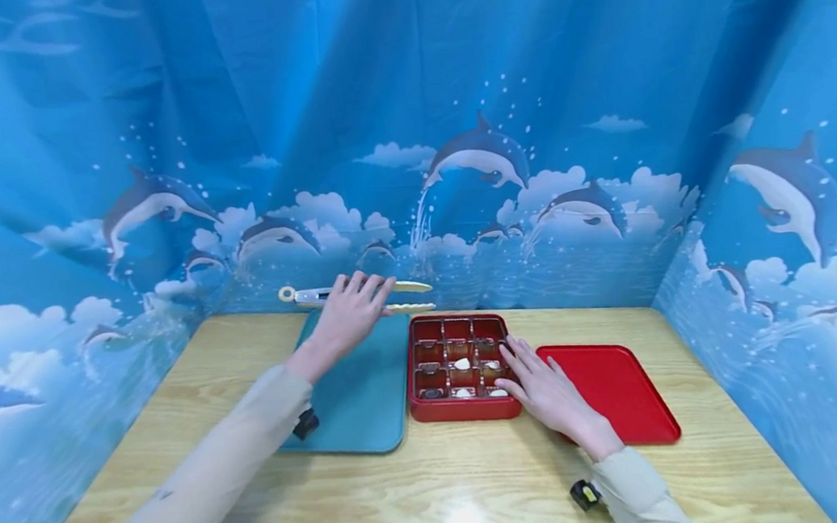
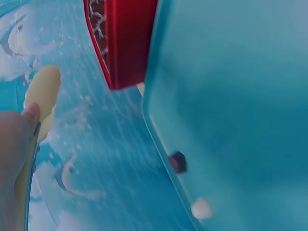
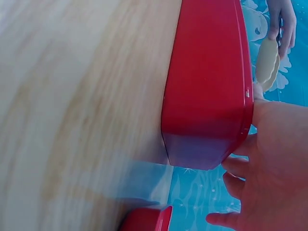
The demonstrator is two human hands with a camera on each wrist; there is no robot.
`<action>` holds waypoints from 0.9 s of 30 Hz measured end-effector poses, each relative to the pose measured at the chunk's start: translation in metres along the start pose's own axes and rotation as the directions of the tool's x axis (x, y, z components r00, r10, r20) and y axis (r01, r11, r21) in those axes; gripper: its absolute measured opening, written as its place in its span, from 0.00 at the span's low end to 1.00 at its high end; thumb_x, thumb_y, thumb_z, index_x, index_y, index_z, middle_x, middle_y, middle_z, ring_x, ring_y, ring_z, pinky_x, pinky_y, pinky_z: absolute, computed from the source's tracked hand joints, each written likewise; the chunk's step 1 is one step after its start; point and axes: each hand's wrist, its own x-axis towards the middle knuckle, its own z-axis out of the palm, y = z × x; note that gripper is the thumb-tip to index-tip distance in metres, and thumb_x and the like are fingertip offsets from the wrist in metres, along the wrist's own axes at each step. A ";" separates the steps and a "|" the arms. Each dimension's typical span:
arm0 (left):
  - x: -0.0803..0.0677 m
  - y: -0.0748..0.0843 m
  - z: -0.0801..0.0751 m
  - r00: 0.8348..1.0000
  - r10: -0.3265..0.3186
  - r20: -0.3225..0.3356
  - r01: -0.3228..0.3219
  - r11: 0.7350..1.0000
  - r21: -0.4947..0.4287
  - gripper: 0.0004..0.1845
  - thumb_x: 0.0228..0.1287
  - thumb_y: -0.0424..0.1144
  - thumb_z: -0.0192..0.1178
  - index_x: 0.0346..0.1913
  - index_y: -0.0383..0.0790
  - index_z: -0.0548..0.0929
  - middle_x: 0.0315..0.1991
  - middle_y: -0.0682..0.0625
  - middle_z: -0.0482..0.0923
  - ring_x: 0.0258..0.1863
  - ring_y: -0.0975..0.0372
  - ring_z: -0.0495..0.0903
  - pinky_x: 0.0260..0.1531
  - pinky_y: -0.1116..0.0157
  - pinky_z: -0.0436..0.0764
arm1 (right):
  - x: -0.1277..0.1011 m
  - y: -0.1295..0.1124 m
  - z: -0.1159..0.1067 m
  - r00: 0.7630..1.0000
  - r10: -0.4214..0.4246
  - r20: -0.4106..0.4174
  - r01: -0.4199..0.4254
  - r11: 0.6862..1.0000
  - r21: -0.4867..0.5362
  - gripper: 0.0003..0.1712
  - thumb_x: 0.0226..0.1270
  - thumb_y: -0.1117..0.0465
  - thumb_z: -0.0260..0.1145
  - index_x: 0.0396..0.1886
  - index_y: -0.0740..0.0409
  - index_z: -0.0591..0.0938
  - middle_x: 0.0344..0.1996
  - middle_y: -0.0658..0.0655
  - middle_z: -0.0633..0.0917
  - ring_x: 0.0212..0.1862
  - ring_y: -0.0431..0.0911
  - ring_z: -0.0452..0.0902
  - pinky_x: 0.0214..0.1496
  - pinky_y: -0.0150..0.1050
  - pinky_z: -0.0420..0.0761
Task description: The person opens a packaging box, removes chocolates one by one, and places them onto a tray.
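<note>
My left hand (image 1: 349, 311) reaches to the far edge of a teal mat (image 1: 362, 395) and grips a pair of tongs (image 1: 409, 286) with cream tips and a metal handle. In the left wrist view my thumb (image 2: 19, 130) lies along the tongs (image 2: 43, 89). The right wrist view shows the fingers of that left hand (image 3: 281, 19) curled over the tongs (image 3: 267, 60). My right hand (image 1: 536, 383) rests with straight fingers on the right rim of a red compartment box (image 1: 465, 410), its palm (image 3: 279, 159) against the box's side (image 3: 207, 86). A few small white and dark pieces (image 1: 462, 364) lie in the box's compartments.
A flat red lid (image 1: 617, 393) lies right of the box on the wooden table (image 1: 434, 487). A blue dolphin-print curtain (image 1: 484, 160) closes off the back and both sides. The teal mat (image 2: 231, 96) sits directly left of the box (image 2: 127, 43).
</note>
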 end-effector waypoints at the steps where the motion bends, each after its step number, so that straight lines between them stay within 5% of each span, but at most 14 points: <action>1: 0.004 0.003 -0.001 1.000 0.007 0.015 -0.007 1.000 0.003 0.29 0.73 0.53 0.58 0.70 0.42 0.74 0.55 0.45 0.79 0.52 0.51 0.75 0.49 0.54 0.75 | 0.000 0.000 -0.001 1.000 0.002 0.007 -0.002 1.000 0.007 0.42 0.75 0.43 0.60 0.79 0.60 0.61 0.79 0.63 0.57 0.79 0.61 0.49 0.73 0.69 0.55; 7: 0.035 0.020 -0.007 0.995 0.085 0.061 -0.087 0.996 0.029 0.28 0.73 0.49 0.60 0.72 0.45 0.73 0.58 0.47 0.78 0.54 0.53 0.74 0.53 0.55 0.74 | -0.002 0.000 -0.006 0.999 0.015 0.047 -0.016 1.000 0.004 0.44 0.75 0.41 0.59 0.80 0.61 0.59 0.80 0.63 0.56 0.80 0.62 0.47 0.74 0.70 0.52; 19: 0.085 0.057 -0.007 0.978 0.205 0.047 -0.208 0.976 0.067 0.24 0.73 0.48 0.60 0.69 0.48 0.77 0.58 0.49 0.78 0.58 0.54 0.74 0.58 0.55 0.73 | -0.005 -0.006 -0.009 0.996 0.046 0.074 -0.047 0.999 0.002 0.49 0.74 0.37 0.57 0.81 0.62 0.55 0.80 0.63 0.54 0.80 0.62 0.45 0.74 0.71 0.49; 23: 0.095 0.070 -0.005 0.957 0.253 0.144 -0.270 0.956 0.113 0.23 0.75 0.43 0.58 0.71 0.52 0.75 0.63 0.53 0.77 0.62 0.56 0.73 0.65 0.55 0.70 | -0.005 -0.006 -0.008 0.998 0.030 0.061 -0.031 0.999 0.007 0.48 0.74 0.37 0.57 0.80 0.62 0.56 0.80 0.63 0.55 0.80 0.62 0.47 0.73 0.71 0.50; 27: 0.107 0.084 -0.003 0.915 0.308 0.259 -0.358 0.917 0.175 0.25 0.75 0.45 0.58 0.72 0.58 0.73 0.67 0.58 0.74 0.68 0.59 0.68 0.71 0.56 0.64 | -0.005 -0.005 -0.008 0.998 0.027 0.054 -0.027 1.000 0.003 0.48 0.74 0.37 0.58 0.80 0.63 0.57 0.80 0.63 0.56 0.79 0.62 0.48 0.73 0.71 0.51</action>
